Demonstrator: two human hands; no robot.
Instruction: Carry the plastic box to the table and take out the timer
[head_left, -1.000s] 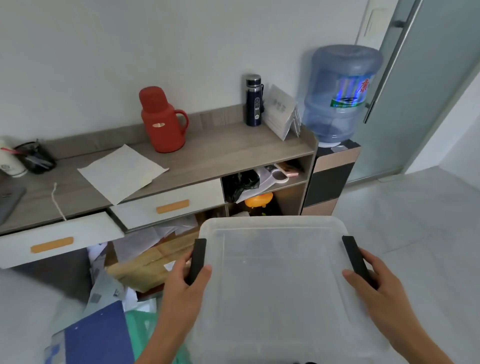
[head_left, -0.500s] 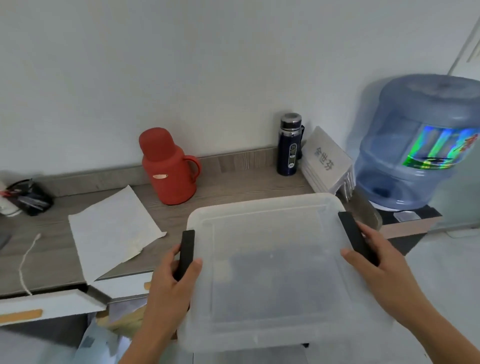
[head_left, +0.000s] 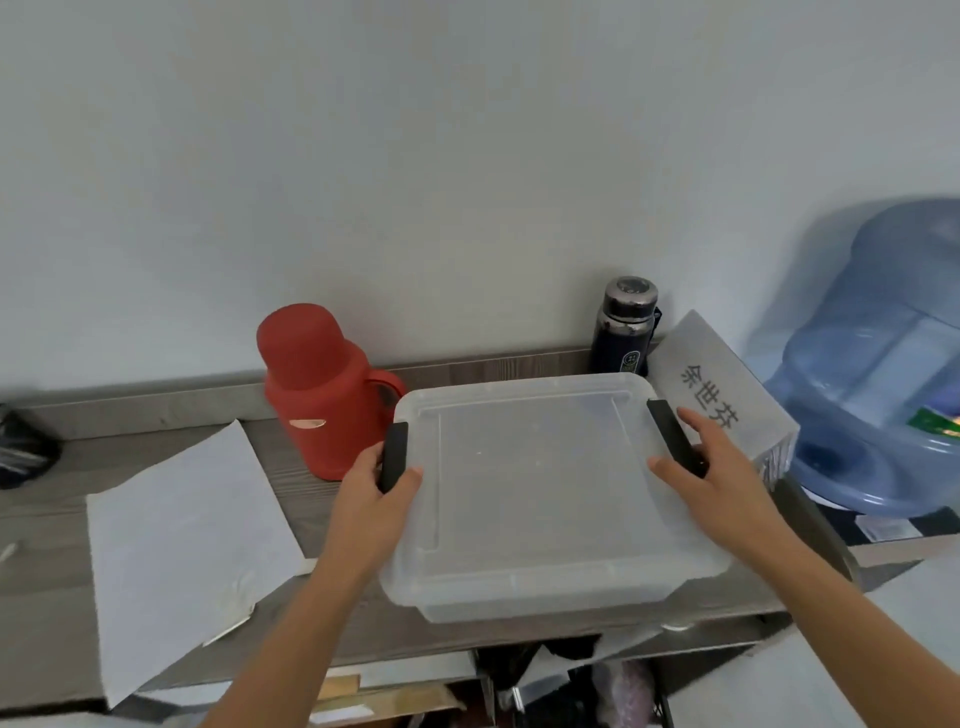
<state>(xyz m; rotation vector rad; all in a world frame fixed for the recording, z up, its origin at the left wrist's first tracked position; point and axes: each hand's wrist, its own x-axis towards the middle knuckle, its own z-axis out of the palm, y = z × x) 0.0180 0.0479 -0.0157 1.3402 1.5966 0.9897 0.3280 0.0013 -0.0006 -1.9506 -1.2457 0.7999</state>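
Observation:
A translucent plastic box (head_left: 530, 493) with a closed lid and two black side latches sits over the grey wooden table (head_left: 47, 597), between the red flask and the name cards. My left hand (head_left: 371, 491) grips its left black latch. My right hand (head_left: 714, 467) rests on the right black latch with the fingers spread. The lid is cloudy, so the timer inside cannot be seen.
A red thermos flask (head_left: 317, 389) stands just left of the box. A dark steel bottle (head_left: 626, 325) and a stack of name cards (head_left: 722, 395) are behind and to the right. A blue water jug (head_left: 883, 364) stands at the right. A white paper sheet (head_left: 182, 545) lies left.
The box has moved up and forward from above the floor to the tabletop. My view has come closer to the table. My right fingers have loosened on the latch.

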